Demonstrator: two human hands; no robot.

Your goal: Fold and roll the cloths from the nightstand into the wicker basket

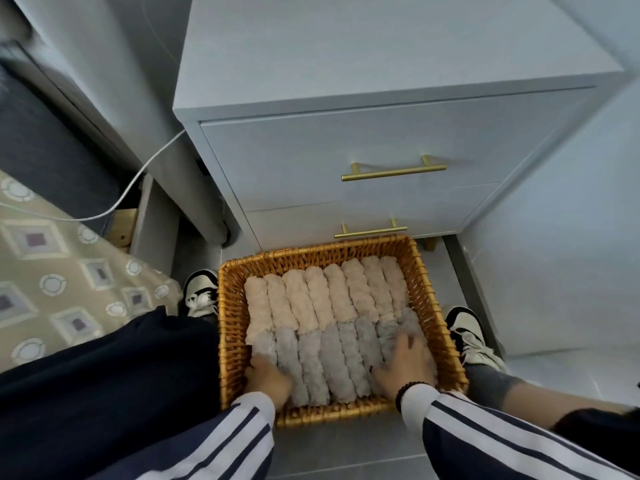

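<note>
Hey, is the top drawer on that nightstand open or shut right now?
Shut. The top drawer front sits flush with the nightstand frame, no gap showing, and its gold handle is untouched.

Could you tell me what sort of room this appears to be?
Most likely a bedroom: a nightstand with brass drawer handles stands beside a bed with a patterned bedspread, and a wicker basket sits on the tiled floor.

The wicker basket (429,289) sat on the floor, holding one row of pink rolled cloths (322,292) and one of grey rolled cloths (332,362).
</note>
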